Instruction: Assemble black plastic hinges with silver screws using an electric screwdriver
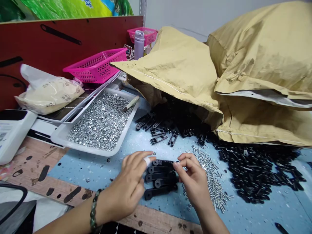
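A row of long black plastic parts (162,177) with round, holed ends lies on the blue work surface between my hands. My left hand (133,183) is at their left, its fingers stretched out and apart; white tape wraps one finger, whose tip is by the left end of the farthest part. My right hand (193,177) pinches that part's right end between thumb and fingertips. Whether a small piece is also in the pinch is hidden. Beside my right hand lies a pile of silver pins (214,182), with small nuts near it.
A white tray (117,151) of small metal nuts stands at left, near a pink basket (97,66) and a plastic bag (53,96). Large paper sacks (180,61) fill the back, one spilling black parts. More small black pieces (253,172) are heaped at right.
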A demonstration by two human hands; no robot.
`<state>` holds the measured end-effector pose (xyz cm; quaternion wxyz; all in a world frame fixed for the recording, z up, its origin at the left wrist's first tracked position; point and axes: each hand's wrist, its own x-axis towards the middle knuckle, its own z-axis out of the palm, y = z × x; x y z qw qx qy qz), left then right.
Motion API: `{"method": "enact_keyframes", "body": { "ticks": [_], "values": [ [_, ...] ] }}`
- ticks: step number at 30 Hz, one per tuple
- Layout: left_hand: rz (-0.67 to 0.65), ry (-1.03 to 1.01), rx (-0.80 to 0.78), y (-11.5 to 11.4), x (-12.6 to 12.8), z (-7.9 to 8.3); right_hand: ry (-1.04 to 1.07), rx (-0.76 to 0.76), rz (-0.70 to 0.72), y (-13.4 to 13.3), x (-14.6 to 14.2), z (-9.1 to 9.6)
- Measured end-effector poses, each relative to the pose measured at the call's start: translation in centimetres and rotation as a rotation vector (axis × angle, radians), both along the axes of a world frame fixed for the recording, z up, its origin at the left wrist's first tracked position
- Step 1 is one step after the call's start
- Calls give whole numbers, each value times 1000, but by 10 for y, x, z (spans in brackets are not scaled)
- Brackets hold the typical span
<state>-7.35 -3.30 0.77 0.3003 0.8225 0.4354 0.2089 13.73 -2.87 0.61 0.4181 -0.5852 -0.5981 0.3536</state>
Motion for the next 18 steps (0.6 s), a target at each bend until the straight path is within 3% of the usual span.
{"method": "enact_keyframes", "body": {
  "ticks": [3, 6, 14, 18],
  "values": [
    [-84, 149, 108, 0, 1, -6, 111, -143, -84, 9, 4, -18],
    [-119, 210, 180, 1, 3, -9, 81, -141, -94, 14, 1, -28],
    [-94, 200, 197, 3, 10, -10, -89, -74, -69, 15, -2, -27],
    [-94, 212, 157, 7, 17, -10, -342, -16, -7, 19, -2, -24]
  ]
}}
